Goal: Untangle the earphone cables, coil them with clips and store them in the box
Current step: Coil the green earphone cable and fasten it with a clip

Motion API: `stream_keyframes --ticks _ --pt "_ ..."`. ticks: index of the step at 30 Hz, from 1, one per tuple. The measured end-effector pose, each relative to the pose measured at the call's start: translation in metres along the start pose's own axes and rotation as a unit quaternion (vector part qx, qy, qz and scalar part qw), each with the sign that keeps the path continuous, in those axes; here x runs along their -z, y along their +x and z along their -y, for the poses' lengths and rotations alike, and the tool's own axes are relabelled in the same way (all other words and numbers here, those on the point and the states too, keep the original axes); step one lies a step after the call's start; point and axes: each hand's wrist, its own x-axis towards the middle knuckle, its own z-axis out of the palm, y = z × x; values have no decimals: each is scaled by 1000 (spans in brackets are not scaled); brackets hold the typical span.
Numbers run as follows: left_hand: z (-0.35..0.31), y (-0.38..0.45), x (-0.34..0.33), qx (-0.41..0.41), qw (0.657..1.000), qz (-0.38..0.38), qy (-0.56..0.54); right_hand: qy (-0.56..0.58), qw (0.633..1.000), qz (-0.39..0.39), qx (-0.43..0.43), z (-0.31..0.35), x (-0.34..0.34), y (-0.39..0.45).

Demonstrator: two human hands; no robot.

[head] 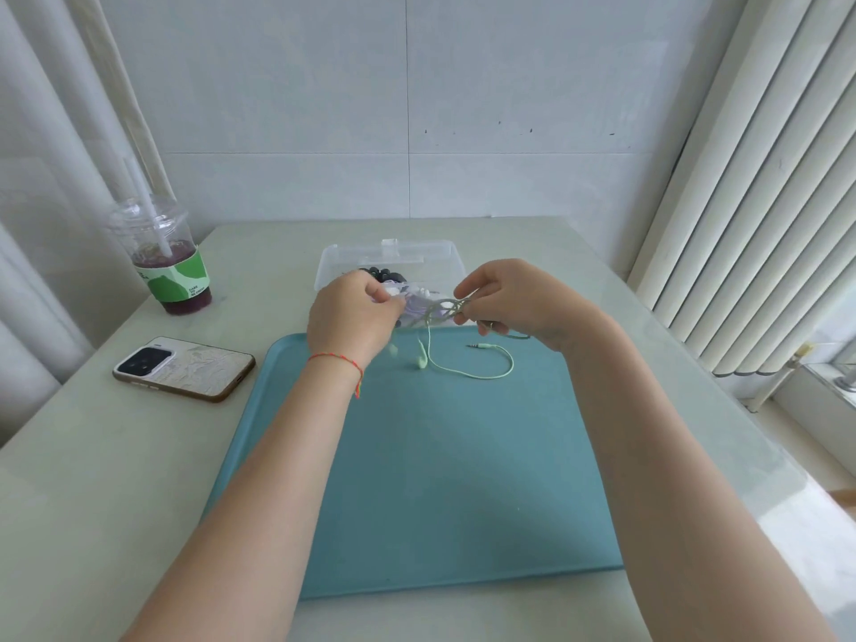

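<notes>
A: Where's the cable?
B: I see the mint earphone cable point(468, 370) coiled between both hands, its tail and plug trailing onto the teal tray point(440, 479) just below them.
A: Hands?
B: Left hand point(352, 312) and right hand point(505, 298) each pinch the coil, close together.
A: Box?
B: Clear box point(393, 259) just behind the hands. Phone point(185, 368) and drink cup point(166, 266) sit left of them on the surface point(92, 456).

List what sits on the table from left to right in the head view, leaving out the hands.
Drink cup → phone → teal tray, with the clear box behind its far edge → green earphone's plug on the tray.
</notes>
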Motion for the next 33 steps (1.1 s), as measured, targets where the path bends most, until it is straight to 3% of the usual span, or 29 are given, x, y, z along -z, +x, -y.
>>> stream_keyframes --ticks 2,5,7,10,15,19,22,25,27,29,31,33 --pt "-7 -2 1 -49 996 49 -52 5 1000 12 17 1 -1 -1" --pt "-14 -9 -3 -62 950 243 -184 7 999 22 37 2 -2 -1" --pt "-13 -13 -6 -69 936 286 -194 28 999 21 13 3 -2 1" --pt "-9 -11 -5 -37 941 243 -234 33 999 28 -12 0 0 2" --pt "-5 -5 1 -3 948 184 -261 -51 997 56 -4 -8 7 0" --pt "2 -1 -2 27 964 140 -224 -108 992 -56 -40 -13 11 6" --pt "7 1 -5 49 969 157 -186 -1 989 -137 -50 -16 11 10" --pt "3 0 -8 76 959 210 -177 220 963 -150 -39 -6 5 10" --pt "0 -1 -9 91 952 229 -183 413 904 -98 -43 2 0 9" --pt "-1 -1 -8 107 947 233 -194 526 845 -73 -58 4 -3 9" --pt "-1 -2 -7 114 945 233 -200 501 859 -90 -57 1 -3 10" --pt "-1 -3 -8 115 945 232 -199 357 924 -133 -22 -3 -3 13"
